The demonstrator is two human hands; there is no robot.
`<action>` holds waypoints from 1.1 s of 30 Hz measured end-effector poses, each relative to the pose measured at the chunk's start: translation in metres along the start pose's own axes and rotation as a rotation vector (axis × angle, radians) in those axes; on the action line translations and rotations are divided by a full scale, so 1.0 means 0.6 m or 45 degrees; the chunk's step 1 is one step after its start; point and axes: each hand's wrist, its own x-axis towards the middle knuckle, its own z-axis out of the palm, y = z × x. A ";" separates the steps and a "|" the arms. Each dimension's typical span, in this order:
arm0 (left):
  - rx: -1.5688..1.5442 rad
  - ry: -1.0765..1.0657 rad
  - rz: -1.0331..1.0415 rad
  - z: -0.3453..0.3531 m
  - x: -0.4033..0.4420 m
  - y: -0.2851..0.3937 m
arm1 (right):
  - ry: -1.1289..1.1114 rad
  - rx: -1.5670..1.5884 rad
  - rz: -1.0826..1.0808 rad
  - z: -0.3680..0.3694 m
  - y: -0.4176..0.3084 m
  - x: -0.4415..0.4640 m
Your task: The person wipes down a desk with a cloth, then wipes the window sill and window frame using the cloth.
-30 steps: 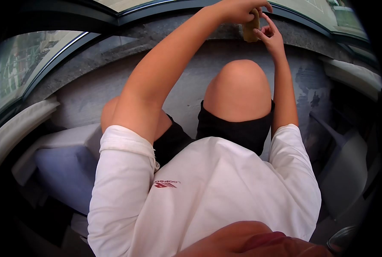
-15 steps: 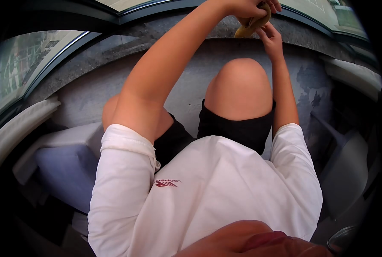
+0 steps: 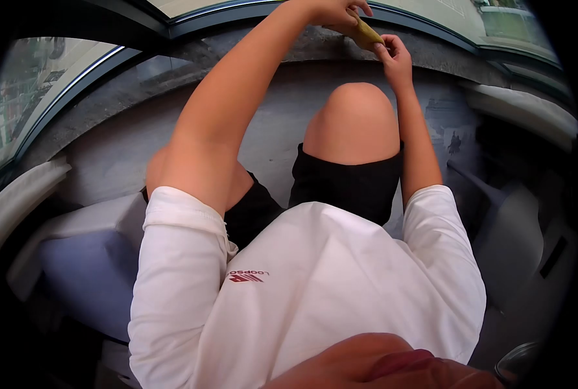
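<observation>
A soft-looking olive-yellow strip (image 3: pixel 366 34) is stretched between my two hands at the top of the view. What kind of thing it is cannot be made out. My left hand (image 3: pixel 341 11) is closed on its left part, partly cut off by the frame's top edge. The thumb and fingers of my right hand (image 3: pixel 396 57) pinch its lower right end. Both hands are above a grey stone ledge (image 3: pixel 425 50) below the windows.
My bare knees (image 3: pixel 360 120) are bent below the hands, in front of a pale wall (image 3: pixel 269 139). A grey-blue padded seat (image 3: pixel 91 266) stands at the left. Another grey chair-like shape (image 3: pixel 516 240) is at the right. Window frames (image 3: pixel 217 19) curve across the top.
The strip was bent into a loop between my hands and now runs straighter. My left hand has moved left and the hands are farther apart. The whole view has shifted slightly.
</observation>
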 end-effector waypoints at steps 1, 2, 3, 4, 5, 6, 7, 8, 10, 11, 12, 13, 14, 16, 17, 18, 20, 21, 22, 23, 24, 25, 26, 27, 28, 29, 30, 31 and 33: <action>0.025 -0.026 -0.018 -0.001 -0.007 0.005 | -0.003 -0.032 0.007 -0.004 -0.012 -0.001; 0.336 0.031 -0.018 0.001 -0.010 0.012 | -0.023 -0.090 0.017 -0.007 -0.022 -0.001; 0.389 0.009 -0.012 0.003 -0.015 0.016 | -0.039 -0.147 0.027 -0.012 -0.030 0.000; 0.442 -0.016 -0.007 0.009 -0.019 0.014 | -0.052 -0.205 0.040 -0.017 -0.038 0.000; 0.493 -0.042 0.000 0.019 -0.021 0.007 | -0.102 -0.276 0.045 -0.022 -0.043 0.000; 0.553 0.010 0.152 0.024 -0.003 -0.028 | -0.150 -0.347 0.052 -0.028 -0.045 0.002; 0.623 -0.009 0.122 0.024 -0.009 -0.014 | -0.199 -0.418 0.057 -0.028 -0.052 0.002; 0.693 -0.026 0.089 0.025 -0.018 -0.002 | -0.217 -0.463 0.089 -0.026 -0.057 -0.001; 0.794 -0.084 0.022 0.027 -0.033 0.016 | -0.268 -0.555 0.147 -0.017 -0.070 -0.004; 0.758 -0.085 0.009 0.027 -0.052 0.029 | -0.310 -0.536 0.173 -0.011 -0.071 -0.002; 0.727 -0.101 -0.037 0.026 -0.067 0.045 | -0.353 -0.517 0.201 -0.007 -0.068 -0.002; 0.694 -0.122 -0.079 0.023 -0.076 0.056 | -0.392 -0.497 0.234 -0.003 -0.068 -0.002; 0.751 -0.079 0.046 0.027 -0.070 0.040 | -0.544 -0.543 0.280 -0.003 -0.069 0.006; 0.797 -0.106 0.052 0.024 -0.057 0.033 | -0.652 -0.799 0.239 0.004 -0.074 0.025; 0.821 -0.122 0.057 0.019 -0.061 0.033 | -0.703 -0.927 0.221 0.009 -0.078 0.030; 0.754 -0.101 0.063 0.012 -0.068 0.028 | -0.670 -0.748 0.309 0.013 -0.082 0.032; 0.615 -0.065 0.069 -0.003 -0.087 0.008 | -0.597 -0.382 0.477 0.034 -0.105 0.036; 0.503 -0.089 0.053 -0.008 -0.091 -0.006 | -0.622 -0.343 0.543 0.025 -0.106 0.043; 0.392 -0.111 0.037 -0.014 -0.087 -0.027 | -0.642 -0.330 0.578 0.026 -0.128 0.038; 0.280 -0.130 0.014 -0.020 -0.092 -0.036 | -0.671 -0.314 0.613 0.028 -0.151 0.038; 0.421 -0.058 0.151 -0.020 -0.099 -0.043 | -0.665 -0.356 0.631 0.026 -0.159 0.036; 0.398 -0.016 0.116 -0.019 -0.108 -0.052 | -0.653 -0.379 0.641 0.023 -0.159 0.033; 0.392 0.016 0.086 -0.016 -0.112 -0.062 | -0.627 -0.392 0.646 0.023 -0.152 0.028; 0.386 0.036 0.063 -0.007 -0.113 -0.070 | -0.535 -0.346 0.647 0.025 -0.138 0.015; 0.366 0.059 0.046 0.008 -0.110 -0.076 | -0.444 -0.314 0.656 0.021 -0.123 0.000; 0.331 0.103 0.032 0.019 -0.108 -0.082 | -0.375 -0.296 0.661 0.013 -0.105 -0.007; 0.303 0.165 0.013 0.020 -0.102 -0.091 | -0.279 -0.289 0.657 0.006 -0.070 -0.013; 0.281 0.234 0.001 0.016 -0.088 -0.102 | -0.166 -0.264 0.649 0.012 -0.047 -0.020; -0.009 0.398 -0.063 0.049 -0.081 -0.131 | -0.055 -0.241 0.570 0.004 0.019 -0.014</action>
